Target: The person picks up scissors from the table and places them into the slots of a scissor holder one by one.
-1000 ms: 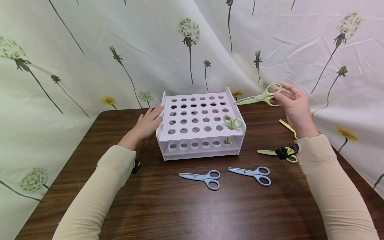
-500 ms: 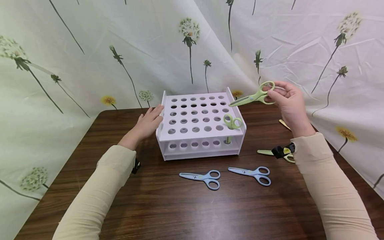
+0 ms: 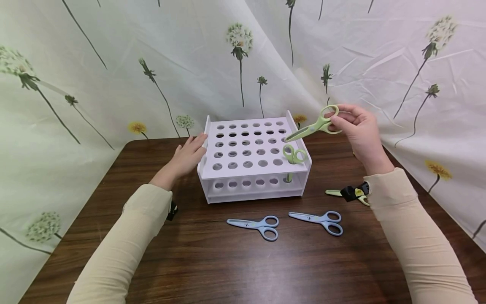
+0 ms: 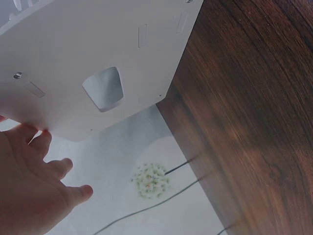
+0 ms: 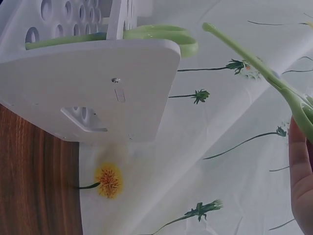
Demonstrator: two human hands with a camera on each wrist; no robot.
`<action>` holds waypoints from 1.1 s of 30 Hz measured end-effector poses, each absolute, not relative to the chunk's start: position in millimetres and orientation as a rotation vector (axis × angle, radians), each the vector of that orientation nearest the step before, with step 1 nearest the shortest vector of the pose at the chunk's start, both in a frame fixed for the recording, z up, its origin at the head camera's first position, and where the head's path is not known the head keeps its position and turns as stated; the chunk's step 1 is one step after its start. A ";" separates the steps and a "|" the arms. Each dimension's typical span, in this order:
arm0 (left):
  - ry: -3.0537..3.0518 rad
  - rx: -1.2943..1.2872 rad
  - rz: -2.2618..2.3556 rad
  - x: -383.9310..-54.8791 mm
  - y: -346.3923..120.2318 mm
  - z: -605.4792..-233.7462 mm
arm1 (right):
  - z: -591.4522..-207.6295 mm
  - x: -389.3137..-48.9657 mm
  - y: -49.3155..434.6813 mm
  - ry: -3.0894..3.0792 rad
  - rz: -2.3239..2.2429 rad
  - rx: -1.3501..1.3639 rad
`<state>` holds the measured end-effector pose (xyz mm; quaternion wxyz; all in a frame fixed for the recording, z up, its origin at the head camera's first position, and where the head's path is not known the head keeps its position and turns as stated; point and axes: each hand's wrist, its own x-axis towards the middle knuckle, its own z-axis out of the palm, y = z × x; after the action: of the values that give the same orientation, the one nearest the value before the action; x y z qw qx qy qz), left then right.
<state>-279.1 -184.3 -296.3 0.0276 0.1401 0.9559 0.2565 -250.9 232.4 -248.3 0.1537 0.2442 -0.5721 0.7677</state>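
- Pinches the held scissors [image 3: 312,128] by the handle loops between the thumb and curled fingers of the right hand [image 3: 358,131], nearly closed.
- Points the blades of the held scissors down to the left, with the handles higher to the right.
- Holds the tip above the right side of the rack [image 3: 240,171], apart from its top in the right wrist view.
- Lays the left hand [image 3: 187,155] on the rack's left wall, with fingers spread and only loosely bent, touching the upper edge and gripping nothing.
- Counts one rack, white and two-tiered, upright on the tabletop [image 3: 197,257], with five rows of six holes above and six holes showing along the near side of the lower tier.
- Counts three green scissors in all: the held scissors; the racked scissors [image 3: 292,158], upright with handles on top in the near right corner hole and blades reaching down to the lower tier; the lying scissors [image 3: 333,193], flat on the tabletop to the right of the rack and partly hidden behind the right wrist camera [image 3: 352,193].
- Counts two blue scissors, left blue scissors [image 3: 259,224] and right blue scissors [image 3: 321,218], flat on the near side of the rack, close without touching, with blades to the left and handles to the right.
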 end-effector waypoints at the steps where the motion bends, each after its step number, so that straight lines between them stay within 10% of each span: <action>1: 2.953 0.431 0.790 -279.3 -184.2 -296.3 | -248.0 -250.5 231.5 -1.653 2.188 0.703; 33: 2.949 0.435 0.770 -278.0 -183.1 -295.3 | -250.5 -249.5 206.8 -2.053 1.877 0.700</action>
<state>-278.0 -183.1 -295.3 0.0315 0.1412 0.9574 0.2500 -249.5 206.8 -250.5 0.1360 0.2417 -0.7090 0.6483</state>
